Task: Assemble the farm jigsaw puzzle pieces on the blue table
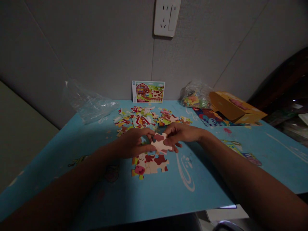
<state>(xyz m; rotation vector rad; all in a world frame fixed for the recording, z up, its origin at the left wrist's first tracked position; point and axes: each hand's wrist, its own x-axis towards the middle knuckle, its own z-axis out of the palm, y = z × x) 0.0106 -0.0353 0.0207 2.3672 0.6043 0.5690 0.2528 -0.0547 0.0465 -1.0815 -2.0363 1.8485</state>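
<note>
Both hands meet over the middle of a blue table [168, 189]. My left hand [134, 142] and my right hand [179, 133] pinch the same cream puzzle piece with red-brown spots [160, 142], held just above the tabletop. Right below it lies a joined patch of cow-pattern pieces [149, 164] with a pink snout at its left end. Behind the hands, several loose colourful puzzle pieces [146, 119] are spread out. A reference picture of a farm [148, 91] leans against the wall.
A crumpled clear plastic bag [90, 104] lies at the back left. At the back right sit a bag of pieces [194, 95] and a yellow box [234, 107]. A wall socket [166, 17] is above. Dark clutter borders the right edge.
</note>
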